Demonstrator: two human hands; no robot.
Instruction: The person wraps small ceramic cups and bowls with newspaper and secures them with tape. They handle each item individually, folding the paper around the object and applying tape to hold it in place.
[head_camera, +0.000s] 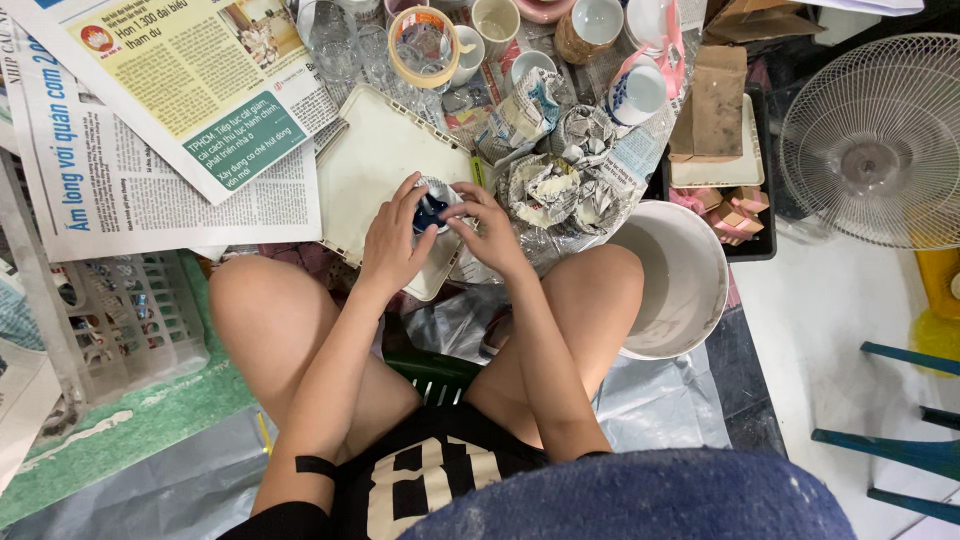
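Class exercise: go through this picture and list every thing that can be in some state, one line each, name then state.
left hand: closed around the small blue cup
right hand: fingertips on the cup's rim
small blue cup: held over the white tray, partly wrapped in paper
white tray: lying flat, tilted corner-on
newspaper bundles: crumpled, wrapped shut
white basin: upright, nothing visible inside
fan: blades look still
newspapers: spread open

The floor (830, 300) carries newspapers (150, 120) at the left, a white tray (375, 165) in the middle, cups (590, 25) along the far edge, a white bowl (680, 280) right of centre, a fan (880, 140) at the right, and a plastic basket (120, 310) at the left.
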